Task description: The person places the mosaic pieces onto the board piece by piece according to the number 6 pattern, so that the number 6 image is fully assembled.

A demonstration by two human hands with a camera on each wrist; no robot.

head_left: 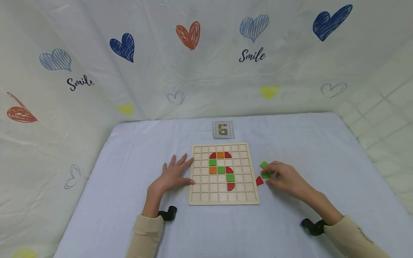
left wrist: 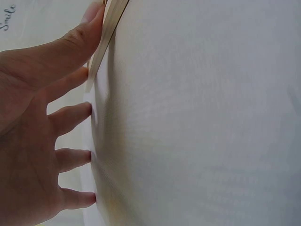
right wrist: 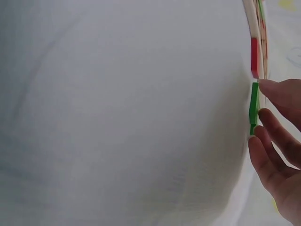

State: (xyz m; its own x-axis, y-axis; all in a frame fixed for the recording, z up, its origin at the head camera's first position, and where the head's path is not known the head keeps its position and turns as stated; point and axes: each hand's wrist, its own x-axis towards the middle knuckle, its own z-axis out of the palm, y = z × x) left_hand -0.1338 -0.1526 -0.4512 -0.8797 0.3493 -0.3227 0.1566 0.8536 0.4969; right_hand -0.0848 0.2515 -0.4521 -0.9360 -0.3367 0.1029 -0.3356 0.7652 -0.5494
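Note:
A wooden grid board (head_left: 198, 197) lies on the table with red, orange and green tiles set in its squares. My left hand (head_left: 172, 177) spreads its fingers at the board's left edge. Its thumb and index finger touch the rim, and the other fingertips rest on the cloth, as the left wrist view shows. Beyond the board's right edge, my right hand (head_left: 285, 179) curls its thumb and index finger around a green square tile (right wrist: 254, 103) on the cloth. Another green tile (head_left: 264, 164) lies just behind that one. A red quarter-round tile (head_left: 259, 181) sits between the board and my right hand.
A small printed card (head_left: 223, 129) with a coloured grid pattern lies behind the board. White cloth covers the table (head_left: 219, 233). At the back hangs a pale curtain (head_left: 213, 71) printed with hearts.

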